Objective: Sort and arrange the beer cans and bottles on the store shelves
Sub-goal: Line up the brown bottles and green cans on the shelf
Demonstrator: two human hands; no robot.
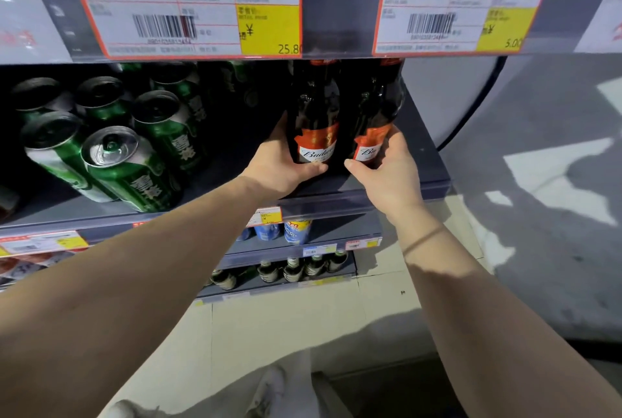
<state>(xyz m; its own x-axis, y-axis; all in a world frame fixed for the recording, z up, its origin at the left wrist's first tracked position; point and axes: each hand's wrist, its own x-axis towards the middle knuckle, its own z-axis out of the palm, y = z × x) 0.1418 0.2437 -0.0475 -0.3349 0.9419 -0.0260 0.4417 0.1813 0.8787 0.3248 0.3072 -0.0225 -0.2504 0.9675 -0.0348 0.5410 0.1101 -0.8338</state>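
Observation:
Two dark brown beer bottles with red and white labels stand upright side by side at the right end of a grey shelf (397, 178). My left hand (281, 165) grips the base of the left bottle (316, 114), thumb across its front. My right hand (387, 168) grips the base of the right bottle (377, 114), fingers round its right side. Several green beer cans (131, 161) stand crowded on the same shelf to the left, some tilted toward me.
Large red and yellow price tags (188, 6) hang on the shelf edge above, close over the bottle necks. Lower shelves hold blue cans (296, 230) and green-capped bottles (292, 269). The shelf ends just right of the bottles; grey floor lies beyond.

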